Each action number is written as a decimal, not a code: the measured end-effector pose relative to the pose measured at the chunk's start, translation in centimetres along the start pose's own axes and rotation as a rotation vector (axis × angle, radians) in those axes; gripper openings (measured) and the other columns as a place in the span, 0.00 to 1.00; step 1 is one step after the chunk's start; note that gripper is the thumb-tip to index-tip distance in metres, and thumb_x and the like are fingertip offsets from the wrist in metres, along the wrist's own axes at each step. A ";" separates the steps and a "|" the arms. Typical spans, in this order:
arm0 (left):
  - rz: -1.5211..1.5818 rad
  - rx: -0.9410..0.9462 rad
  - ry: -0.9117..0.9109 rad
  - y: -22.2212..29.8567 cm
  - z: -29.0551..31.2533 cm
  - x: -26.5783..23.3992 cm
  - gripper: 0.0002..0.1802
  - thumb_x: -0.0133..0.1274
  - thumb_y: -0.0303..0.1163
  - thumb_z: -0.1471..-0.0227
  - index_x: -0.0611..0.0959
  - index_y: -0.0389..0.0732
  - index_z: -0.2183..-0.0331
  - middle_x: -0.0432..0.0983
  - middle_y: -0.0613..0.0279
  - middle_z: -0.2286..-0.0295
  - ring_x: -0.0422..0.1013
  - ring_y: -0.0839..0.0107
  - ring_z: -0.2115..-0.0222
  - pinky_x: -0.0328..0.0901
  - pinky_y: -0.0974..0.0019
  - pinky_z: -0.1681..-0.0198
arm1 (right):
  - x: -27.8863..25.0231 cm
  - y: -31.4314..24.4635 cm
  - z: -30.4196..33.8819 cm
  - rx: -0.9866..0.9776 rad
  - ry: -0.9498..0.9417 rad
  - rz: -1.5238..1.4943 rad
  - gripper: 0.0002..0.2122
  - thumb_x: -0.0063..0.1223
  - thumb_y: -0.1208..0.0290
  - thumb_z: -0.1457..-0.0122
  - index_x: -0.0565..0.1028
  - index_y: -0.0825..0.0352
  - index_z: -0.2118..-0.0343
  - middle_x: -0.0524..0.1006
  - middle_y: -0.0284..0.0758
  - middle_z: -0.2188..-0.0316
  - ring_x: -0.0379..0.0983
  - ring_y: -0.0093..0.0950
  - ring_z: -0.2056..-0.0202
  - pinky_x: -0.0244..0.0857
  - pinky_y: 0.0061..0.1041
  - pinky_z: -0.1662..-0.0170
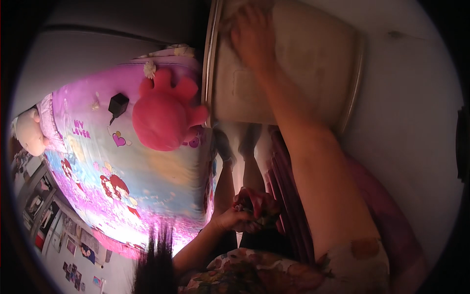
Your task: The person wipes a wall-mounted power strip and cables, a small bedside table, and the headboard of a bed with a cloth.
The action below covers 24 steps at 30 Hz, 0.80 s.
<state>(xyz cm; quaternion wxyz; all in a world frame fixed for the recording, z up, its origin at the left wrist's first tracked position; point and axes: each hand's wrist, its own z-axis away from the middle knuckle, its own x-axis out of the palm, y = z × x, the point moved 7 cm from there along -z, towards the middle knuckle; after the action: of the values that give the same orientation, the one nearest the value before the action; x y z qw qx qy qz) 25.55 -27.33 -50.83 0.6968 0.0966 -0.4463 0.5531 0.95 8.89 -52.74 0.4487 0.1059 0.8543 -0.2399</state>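
My right arm reaches far forward over a beige tabletop [303, 63] with a pale metal-like edge. My right hand [252, 39] lies on its far left part, fingers stretched out and slightly apart, with no held thing visible; the fingertips are dim and blurred. Close to my body, my left hand [234, 219] is closed round a crumpled red, petal-like bundle [257, 200] with darker parts. Whether it is cloth or artificial flowers I cannot tell.
To the left is a bed [161, 171] with a printed pink-and-blue cover. On it lie a pink plush toy [164, 115], beside the table edge, and a small black box-shaped thing [118, 104]. A purple curtain [293, 210] hangs by my right side, near a white wall [401, 108].
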 end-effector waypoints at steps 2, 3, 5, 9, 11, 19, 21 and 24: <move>-0.154 0.061 0.044 1.3 0.2 0.3 0.15 0.51 0.23 0.59 0.71 0.41 0.64 0.71 0.60 0.73 0.69 0.68 0.73 0.64 0.70 0.72 | -0.6 0.4 -2.2 0.035 0.068 -0.036 0.15 0.47 0.71 0.53 0.71 0.71 0.63 0.69 0.46 0.59 0.61 0.41 0.52 0.51 0.37 0.47; -0.193 0.031 0.089 1.3 -0.1 0.3 0.15 0.51 0.24 0.59 0.71 0.41 0.64 0.71 0.60 0.73 0.69 0.68 0.73 0.64 0.70 0.73 | 0.1 0.9 -0.9 0.095 -0.129 -0.049 0.17 0.49 0.70 0.56 0.71 0.68 0.61 0.68 0.43 0.56 0.60 0.39 0.51 0.52 0.40 0.47; -0.143 0.050 0.198 0.7 1.6 -1.2 0.15 0.52 0.27 0.59 0.71 0.41 0.64 0.72 0.60 0.73 0.69 0.69 0.74 0.64 0.71 0.73 | 1.6 -2.3 4.6 0.155 -0.273 -0.099 0.20 0.52 0.69 0.59 0.71 0.64 0.59 0.67 0.40 0.53 0.61 0.37 0.50 0.53 0.41 0.48; -0.128 0.015 0.122 -0.5 2.1 -0.1 0.14 0.52 0.26 0.60 0.72 0.41 0.66 0.72 0.59 0.72 0.69 0.69 0.76 0.64 0.71 0.74 | -1.7 -6.3 13.9 0.085 -0.211 -0.159 0.20 0.53 0.70 0.61 0.72 0.65 0.60 0.68 0.41 0.55 0.62 0.37 0.51 0.54 0.40 0.48; -0.142 0.007 0.091 -0.3 1.6 0.2 0.13 0.52 0.26 0.61 0.72 0.41 0.67 0.71 0.59 0.73 0.69 0.69 0.76 0.63 0.73 0.78 | -0.3 -3.0 8.2 0.096 -0.250 -0.091 0.18 0.52 0.69 0.58 0.72 0.65 0.61 0.68 0.40 0.55 0.61 0.36 0.50 0.54 0.39 0.48; -0.069 0.025 0.213 1.0 2.0 0.0 0.16 0.51 0.25 0.60 0.72 0.39 0.63 0.72 0.59 0.70 0.70 0.68 0.71 0.66 0.69 0.67 | 0.8 -2.3 5.3 0.083 -0.103 -0.056 0.13 0.50 0.69 0.56 0.73 0.65 0.66 0.72 0.38 0.62 0.66 0.37 0.59 0.60 0.35 0.57; -0.202 0.011 0.229 1.1 3.2 -0.5 0.16 0.51 0.25 0.59 0.72 0.39 0.63 0.71 0.60 0.70 0.69 0.69 0.71 0.65 0.70 0.67 | -1.9 -6.4 12.5 -0.015 -0.151 -0.143 0.12 0.49 0.67 0.55 0.73 0.64 0.66 0.72 0.38 0.63 0.66 0.35 0.59 0.60 0.35 0.57; -0.224 -0.029 0.150 -0.3 2.3 0.0 0.13 0.53 0.26 0.57 0.72 0.40 0.65 0.70 0.63 0.71 0.67 0.72 0.71 0.64 0.71 0.68 | -2.0 -2.8 12.3 -0.124 -0.202 -0.142 0.13 0.47 0.68 0.54 0.72 0.65 0.64 0.72 0.38 0.62 0.66 0.34 0.58 0.59 0.35 0.55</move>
<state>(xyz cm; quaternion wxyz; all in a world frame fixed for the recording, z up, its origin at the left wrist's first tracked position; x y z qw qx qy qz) 24.60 -28.94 -49.38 0.7870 0.0942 -0.3872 0.4710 9.76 0.37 -56.15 0.5202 -0.0074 0.8233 -0.2271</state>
